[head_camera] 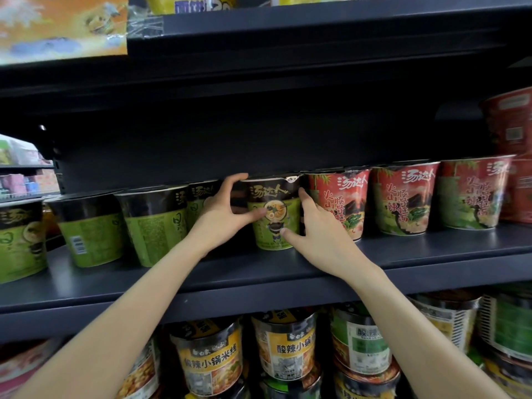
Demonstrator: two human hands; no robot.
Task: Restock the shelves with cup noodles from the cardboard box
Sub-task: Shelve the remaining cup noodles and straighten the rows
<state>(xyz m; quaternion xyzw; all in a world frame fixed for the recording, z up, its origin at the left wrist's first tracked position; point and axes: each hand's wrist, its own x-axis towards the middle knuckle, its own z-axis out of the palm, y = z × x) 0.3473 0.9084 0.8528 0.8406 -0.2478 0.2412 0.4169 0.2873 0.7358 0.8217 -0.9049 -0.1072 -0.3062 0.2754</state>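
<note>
A green and black cup of noodles (275, 205) stands upright on the dark middle shelf (259, 272), between green cups on its left and red cups on its right. My left hand (221, 217) grips its left side, thumb across the front and a finger up at the rim. My right hand (313, 234) holds its right side, thumb on the lower front, fingers between it and the nearest red cup (336, 200). The cardboard box is out of view.
Several green cups (92, 226) line the shelf to the left, red cups (403, 197) to the right, with taller red tubs (509, 125) at the far right. The shelf below holds yellow and green noodle tubs (210, 358). Another shelf (316, 27) hangs overhead.
</note>
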